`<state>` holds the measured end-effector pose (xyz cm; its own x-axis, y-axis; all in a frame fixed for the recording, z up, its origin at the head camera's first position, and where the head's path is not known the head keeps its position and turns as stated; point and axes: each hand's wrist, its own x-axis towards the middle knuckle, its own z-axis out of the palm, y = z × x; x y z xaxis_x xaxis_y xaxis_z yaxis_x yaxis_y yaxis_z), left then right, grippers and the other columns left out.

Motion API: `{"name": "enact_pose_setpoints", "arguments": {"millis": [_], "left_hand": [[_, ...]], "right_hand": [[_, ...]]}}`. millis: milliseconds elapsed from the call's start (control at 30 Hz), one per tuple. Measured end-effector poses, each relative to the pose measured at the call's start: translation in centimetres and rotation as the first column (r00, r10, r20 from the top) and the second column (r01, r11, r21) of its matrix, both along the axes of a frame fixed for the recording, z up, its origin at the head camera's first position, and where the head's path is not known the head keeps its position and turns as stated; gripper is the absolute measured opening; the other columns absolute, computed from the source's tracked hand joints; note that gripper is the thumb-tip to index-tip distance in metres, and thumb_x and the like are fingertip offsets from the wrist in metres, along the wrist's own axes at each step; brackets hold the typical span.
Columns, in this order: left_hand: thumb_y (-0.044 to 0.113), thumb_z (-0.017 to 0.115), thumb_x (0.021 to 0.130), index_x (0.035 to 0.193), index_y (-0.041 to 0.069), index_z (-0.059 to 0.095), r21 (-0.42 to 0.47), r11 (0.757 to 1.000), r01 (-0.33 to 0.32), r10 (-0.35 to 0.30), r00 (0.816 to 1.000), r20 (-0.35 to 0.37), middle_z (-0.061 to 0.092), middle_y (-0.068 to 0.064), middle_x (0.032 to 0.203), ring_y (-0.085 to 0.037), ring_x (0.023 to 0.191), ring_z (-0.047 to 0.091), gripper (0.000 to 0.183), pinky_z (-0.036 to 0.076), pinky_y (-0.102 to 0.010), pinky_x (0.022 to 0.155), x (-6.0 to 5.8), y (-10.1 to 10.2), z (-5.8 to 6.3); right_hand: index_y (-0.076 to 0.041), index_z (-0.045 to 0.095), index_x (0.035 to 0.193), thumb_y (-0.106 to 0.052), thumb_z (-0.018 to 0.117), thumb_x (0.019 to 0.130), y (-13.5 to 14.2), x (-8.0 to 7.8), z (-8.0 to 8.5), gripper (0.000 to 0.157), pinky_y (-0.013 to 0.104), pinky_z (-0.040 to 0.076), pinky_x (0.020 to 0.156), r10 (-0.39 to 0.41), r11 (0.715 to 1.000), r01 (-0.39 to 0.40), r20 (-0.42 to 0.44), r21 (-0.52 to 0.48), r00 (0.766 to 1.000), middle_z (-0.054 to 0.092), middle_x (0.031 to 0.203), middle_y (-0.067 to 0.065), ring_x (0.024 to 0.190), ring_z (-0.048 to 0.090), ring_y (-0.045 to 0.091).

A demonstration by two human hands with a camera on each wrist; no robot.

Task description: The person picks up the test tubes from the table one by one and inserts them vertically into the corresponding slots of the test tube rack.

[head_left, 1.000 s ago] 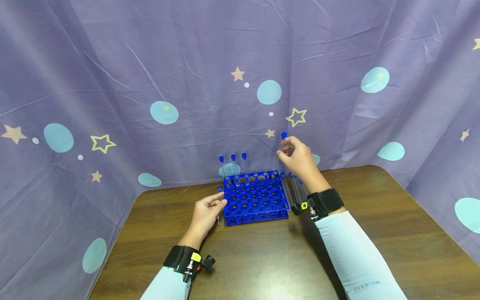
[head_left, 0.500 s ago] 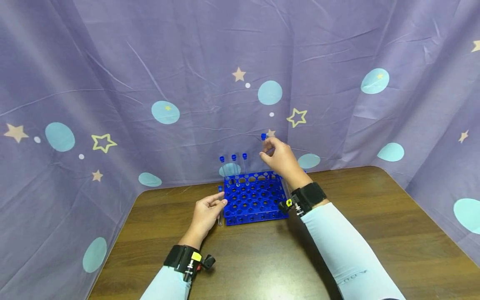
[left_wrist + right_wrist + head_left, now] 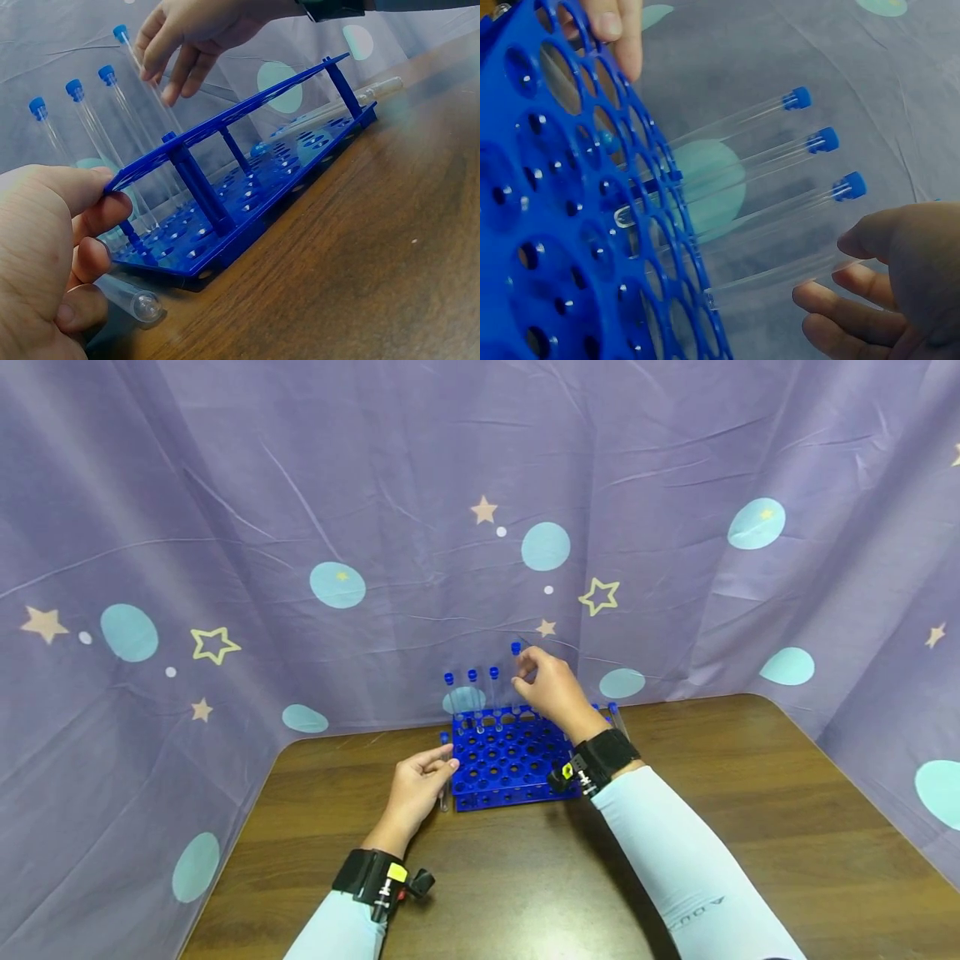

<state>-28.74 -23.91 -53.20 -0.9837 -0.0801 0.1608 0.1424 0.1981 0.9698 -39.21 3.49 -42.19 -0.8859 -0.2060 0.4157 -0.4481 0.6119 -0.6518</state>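
My left hand (image 3: 420,781) grips the left edge of a blue test tube rack (image 3: 517,794), thumb on the top plate and a finger beneath it in the left wrist view. My right hand (image 3: 551,689) pinches a clear test tube with a blue cap (image 3: 516,648) over the rack's back row. In the right wrist view that test tube's rounded end (image 3: 711,298) is right at the top plate's holes. To its left, three capped test tubes (image 3: 823,140) stand in the back row, their lower ends inside the rack.
Another test tube (image 3: 142,304) lies on the wooden table (image 3: 495,877) along the rack's left side, partly behind my left hand. More test tubes (image 3: 618,718) lie to the rack's right, mostly hidden by my right arm. A purple curtain (image 3: 420,510) hangs behind the table.
My right hand has carried the test tube leftward from above the rack's right end, then lowered it at the back row. My left hand has stayed on the rack.
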Motion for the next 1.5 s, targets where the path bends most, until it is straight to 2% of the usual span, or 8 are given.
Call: {"name": "enact_pose_setpoints", "arguments": {"millis": [167,633,667,867,900,1100,1333,1500], "left_hand": [[0.009,0.083,0.104,0.14,-0.003,0.078,0.006,1.0,0.004,-0.004,1.0,-0.003,0.075,-0.003,0.081,-0.007,0.056,0.053,0.039,0.048,-0.021,0.057,-0.1,0.0,0.0],[0.008,0.082,0.104,0.139,-0.002,0.079,0.01,1.0,0.008,-0.008,1.0,-0.01,0.076,-0.007,0.083,-0.006,0.056,0.054,0.037,0.048,-0.02,0.056,-0.2,0.0,0.1],[0.007,0.082,0.104,0.139,-0.002,0.078,0.009,1.0,0.008,-0.008,1.0,-0.012,0.076,-0.008,0.083,-0.006,0.056,0.054,0.037,0.048,-0.02,0.056,-0.1,0.0,0.2],[0.007,0.082,0.104,0.14,-0.003,0.078,0.011,1.0,0.019,-0.019,1.0,-0.018,0.076,-0.01,0.083,-0.006,0.055,0.053,0.037,0.048,-0.02,0.056,-0.2,0.1,0.2],[0.007,0.082,0.104,0.14,-0.003,0.078,0.013,1.0,0.02,-0.02,1.0,-0.018,0.076,-0.01,0.083,-0.006,0.055,0.053,0.037,0.048,-0.02,0.056,-0.2,0.1,0.2],[0.008,0.082,0.104,0.139,-0.002,0.078,0.006,1.0,0.014,-0.014,1.0,-0.012,0.076,-0.007,0.083,-0.006,0.056,0.054,0.037,0.048,-0.02,0.056,-0.2,0.1,0.3],[0.011,0.084,0.104,0.139,-0.001,0.079,-0.02,1.0,0.004,-0.004,1.0,-0.001,0.079,-0.016,0.089,-0.007,0.057,0.054,0.038,0.049,-0.021,0.056,-0.1,0.0,0.1],[0.011,0.084,0.103,0.139,-0.001,0.079,-0.018,1.0,-0.003,0.003,1.0,-0.004,0.078,-0.012,0.087,-0.007,0.057,0.054,0.037,0.049,-0.021,0.056,0.0,0.1,0.0]], "right_hand": [[-0.005,0.071,0.133,-0.015,0.079,0.106,-0.1,-0.1,-0.6,0.03,0.051,0.062,0.096,-0.002,0.999,0.001,0.022,0.034,1.0,0.081,0.115,0.011,0.104,0.077,0.034],[-0.003,0.071,0.133,-0.013,0.076,0.103,0.0,-0.4,-2.1,0.032,0.049,0.062,0.093,-0.003,0.996,-0.002,0.056,0.095,0.998,0.08,0.111,0.011,0.099,0.076,0.031],[-0.005,0.072,0.132,-0.016,0.077,0.103,0.2,-1.2,-2.8,0.032,0.046,0.062,0.093,0.01,0.996,-0.014,0.044,0.089,0.999,0.08,0.11,0.008,0.098,0.076,0.028],[-0.005,0.073,0.131,-0.019,0.078,0.103,0.2,-1.2,-3.0,0.031,0.048,0.064,0.093,0.016,0.99,-0.021,0.035,0.141,0.999,0.082,0.11,0.01,0.099,0.078,0.029],[-0.003,0.072,0.131,-0.016,0.077,0.103,0.0,-0.5,-2.4,0.031,0.051,0.064,0.093,0.006,0.987,-0.013,0.045,0.158,0.999,0.082,0.112,0.012,0.1,0.079,0.032],[-0.004,0.073,0.13,-0.016,0.075,0.106,0.0,-0.3,-2.5,0.027,0.048,0.064,0.092,0.009,0.984,-0.018,0.053,0.175,0.999,0.082,0.114,0.012,0.102,0.079,0.032],[-0.005,0.073,0.122,-0.015,0.074,0.107,0.0,-0.1,-2.9,0.018,0.047,0.064,0.09,0.01,0.984,-0.023,0.07,0.178,0.998,0.081,0.11,0.011,0.099,0.078,0.03],[-0.004,0.074,0.127,-0.014,0.074,0.105,0.2,0.0,-2.9,0.025,0.049,0.065,0.094,0.012,0.987,-0.027,0.092,0.158,0.996,0.082,0.112,0.013,0.104,0.079,0.031]]}}
